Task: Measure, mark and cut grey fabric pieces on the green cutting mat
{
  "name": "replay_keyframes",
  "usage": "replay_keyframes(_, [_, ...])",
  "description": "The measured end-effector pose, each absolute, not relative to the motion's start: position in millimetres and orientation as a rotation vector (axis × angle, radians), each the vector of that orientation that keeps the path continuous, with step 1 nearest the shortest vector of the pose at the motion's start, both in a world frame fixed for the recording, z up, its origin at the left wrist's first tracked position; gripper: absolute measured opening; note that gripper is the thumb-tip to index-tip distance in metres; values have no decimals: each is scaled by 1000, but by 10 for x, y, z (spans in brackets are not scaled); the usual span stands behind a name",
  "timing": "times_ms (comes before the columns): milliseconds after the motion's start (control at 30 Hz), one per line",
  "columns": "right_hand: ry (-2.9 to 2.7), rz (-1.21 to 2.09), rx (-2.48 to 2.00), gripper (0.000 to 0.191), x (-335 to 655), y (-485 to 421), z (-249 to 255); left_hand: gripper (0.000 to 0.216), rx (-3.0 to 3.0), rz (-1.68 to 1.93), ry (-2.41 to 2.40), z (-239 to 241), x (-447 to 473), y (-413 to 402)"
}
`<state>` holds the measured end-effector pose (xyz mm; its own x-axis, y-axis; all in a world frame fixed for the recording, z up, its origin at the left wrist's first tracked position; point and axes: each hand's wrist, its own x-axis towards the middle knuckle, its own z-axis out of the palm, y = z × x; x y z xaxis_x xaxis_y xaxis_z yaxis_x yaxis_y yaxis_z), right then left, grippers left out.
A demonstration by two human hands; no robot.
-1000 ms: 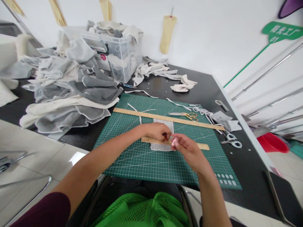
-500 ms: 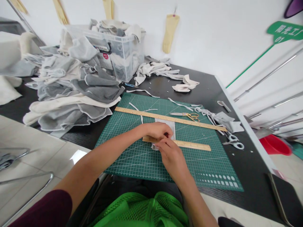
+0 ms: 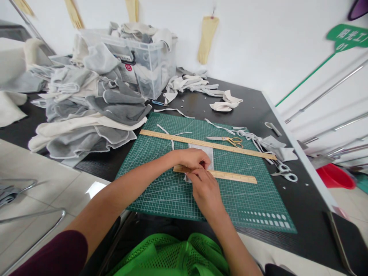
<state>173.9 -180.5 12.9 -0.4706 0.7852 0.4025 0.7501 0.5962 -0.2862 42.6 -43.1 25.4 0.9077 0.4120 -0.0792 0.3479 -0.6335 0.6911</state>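
Note:
My left hand is closed, its curled fingers resting over a short wooden ruler. Right below it, my right hand is closed too, with fingertips pinched together at the ruler's lower edge. Under the ruler lies a light grey piece of cloth; one end shows beyond the upper edge and a small corner peeks out on the near side. What the fingertips of either hand hold is hidden. A long wooden ruler crosses the green cutting mat, covering the cloth's far end.
Gold-handled scissors lie behind the long ruler. White-handled scissors and cloth scraps are at the right. A heap of grey cloth and a clear plastic box stand left. A phone-like dark object sits at the near right.
My right hand has shifted slightly, its fingers drawn closer under the left hand. The left hand, rulers and cloth stay nearly in place.

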Motion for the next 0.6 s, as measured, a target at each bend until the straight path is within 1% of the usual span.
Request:
replay_keyframes(433, [-2317, 99, -1183, 30, 1726, -1812, 61, 8, 2299, 121, 510, 213, 429, -416])
replay_keyframes(600, [-2348, -43, -1208, 27, 1657, -1837, 79, 8, 2308, 127, 538, 238, 432, -436])
